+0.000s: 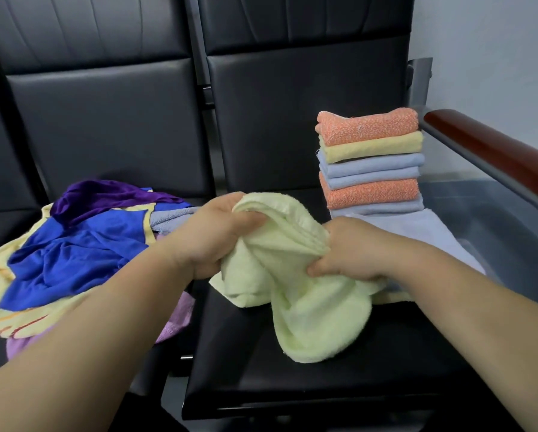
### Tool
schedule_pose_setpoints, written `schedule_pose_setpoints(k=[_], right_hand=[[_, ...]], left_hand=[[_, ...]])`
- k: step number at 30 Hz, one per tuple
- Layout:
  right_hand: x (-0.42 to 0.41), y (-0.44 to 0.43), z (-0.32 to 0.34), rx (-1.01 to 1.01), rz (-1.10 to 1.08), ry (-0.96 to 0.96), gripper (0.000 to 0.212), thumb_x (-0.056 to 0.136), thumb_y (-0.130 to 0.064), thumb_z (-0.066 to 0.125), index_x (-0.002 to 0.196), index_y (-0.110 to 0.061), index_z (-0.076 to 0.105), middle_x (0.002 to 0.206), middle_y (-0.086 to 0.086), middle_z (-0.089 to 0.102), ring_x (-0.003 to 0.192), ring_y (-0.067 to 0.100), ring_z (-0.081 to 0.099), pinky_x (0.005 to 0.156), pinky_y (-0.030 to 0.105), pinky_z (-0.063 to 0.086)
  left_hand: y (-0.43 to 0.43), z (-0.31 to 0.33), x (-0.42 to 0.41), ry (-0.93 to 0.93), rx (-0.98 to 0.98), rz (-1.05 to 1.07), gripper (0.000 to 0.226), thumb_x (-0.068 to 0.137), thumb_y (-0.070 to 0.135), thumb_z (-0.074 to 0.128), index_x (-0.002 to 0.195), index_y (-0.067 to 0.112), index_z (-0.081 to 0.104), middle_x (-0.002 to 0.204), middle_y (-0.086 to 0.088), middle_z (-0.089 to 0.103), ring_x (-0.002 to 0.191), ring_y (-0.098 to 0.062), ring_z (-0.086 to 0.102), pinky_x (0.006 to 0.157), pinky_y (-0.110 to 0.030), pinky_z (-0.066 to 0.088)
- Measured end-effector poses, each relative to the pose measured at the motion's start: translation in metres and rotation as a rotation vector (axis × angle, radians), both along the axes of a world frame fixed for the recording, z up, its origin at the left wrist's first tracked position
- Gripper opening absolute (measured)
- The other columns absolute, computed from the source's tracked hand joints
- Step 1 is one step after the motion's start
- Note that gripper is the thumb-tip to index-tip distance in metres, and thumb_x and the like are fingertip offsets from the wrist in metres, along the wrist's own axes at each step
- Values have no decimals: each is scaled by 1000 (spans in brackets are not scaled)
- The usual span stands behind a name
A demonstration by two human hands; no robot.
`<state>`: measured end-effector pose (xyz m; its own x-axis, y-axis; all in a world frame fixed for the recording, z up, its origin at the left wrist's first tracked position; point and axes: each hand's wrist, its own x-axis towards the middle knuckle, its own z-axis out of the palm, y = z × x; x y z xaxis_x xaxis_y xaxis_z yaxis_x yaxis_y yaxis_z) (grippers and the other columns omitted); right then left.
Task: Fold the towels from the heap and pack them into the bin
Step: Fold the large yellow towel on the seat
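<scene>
The left black seat [10, 227] is heaped with crumpled towels [74, 260]. A folded stack [370, 163] and a green towel [317, 322] are borne by the right seat [245, 378].

No legible text or labels.

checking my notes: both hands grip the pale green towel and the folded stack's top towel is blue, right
No: the head view shows the top towel of the folded stack is orange, not blue. The left hand and right hand do grip the pale green towel.
</scene>
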<state>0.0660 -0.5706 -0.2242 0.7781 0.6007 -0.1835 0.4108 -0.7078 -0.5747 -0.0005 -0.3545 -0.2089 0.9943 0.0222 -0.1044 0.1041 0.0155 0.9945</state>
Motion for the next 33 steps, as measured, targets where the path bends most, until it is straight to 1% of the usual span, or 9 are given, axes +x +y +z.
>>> schedule_pose_setpoints(k=[5,10,13,15,18,23,28,30,33], right_hand=[[8,-9,1,359,-106,239,13,86,-19,82,98,-14,79,97,3,80,97,21,76,96,44,58],[0,-11,0,404,0,410,28,81,-6,85,108,-12,76,103,4,80,99,21,77,91,38,60],[-2,-4,-1,100,7,128,16,79,-22,88,84,-24,73,80,-8,77,80,11,74,69,24,56],[2,-2,-3,0,-45,-22,15,80,-32,86,81,-23,74,80,-5,77,83,15,73,73,31,57],[10,-8,-5,278,-113,185,13,86,-24,82,97,-17,79,96,1,80,96,20,76,94,42,59],[4,-13,-4,534,-5,492,32,86,-2,79,118,-7,74,113,10,78,107,26,75,97,40,58],[-3,0,-4,117,-16,57,24,75,-20,87,92,-24,72,88,-7,78,85,11,74,83,38,61],[-1,6,-1,33,-67,-116,15,77,-27,83,81,-22,70,80,-3,74,79,17,71,76,39,58],[3,4,6,122,-147,-135,19,80,-32,82,74,-19,70,77,0,73,78,21,70,66,35,52]], left_hand=[[12,-4,-4,21,944,-195,16,81,26,86,88,20,73,81,5,77,78,-17,74,67,-29,59],[16,-6,-1,-19,145,-65,23,94,6,69,116,5,67,99,-11,76,83,-23,74,66,-32,59],[9,-1,0,-22,-107,-99,34,82,9,71,115,3,66,103,-15,74,92,-29,73,77,-41,61],[10,0,-2,-30,126,-158,31,79,3,81,108,6,70,100,-11,76,90,-26,74,77,-39,61],[16,-3,-5,-15,911,-204,17,77,18,88,86,20,74,83,5,78,78,-10,74,74,-31,58],[23,-7,-4,-18,170,-146,30,83,6,79,112,8,72,108,-14,76,98,-31,74,84,-41,60],[14,-1,1,-69,-224,-134,43,80,2,67,123,-1,62,108,-19,72,96,-32,72,77,-42,61],[12,2,-2,-63,-132,-182,50,77,1,74,125,-2,61,113,-20,71,101,-35,72,81,-44,59],[16,0,-4,-86,646,-236,37,72,11,88,105,12,71,97,-4,78,92,-23,75,79,-41,60]])
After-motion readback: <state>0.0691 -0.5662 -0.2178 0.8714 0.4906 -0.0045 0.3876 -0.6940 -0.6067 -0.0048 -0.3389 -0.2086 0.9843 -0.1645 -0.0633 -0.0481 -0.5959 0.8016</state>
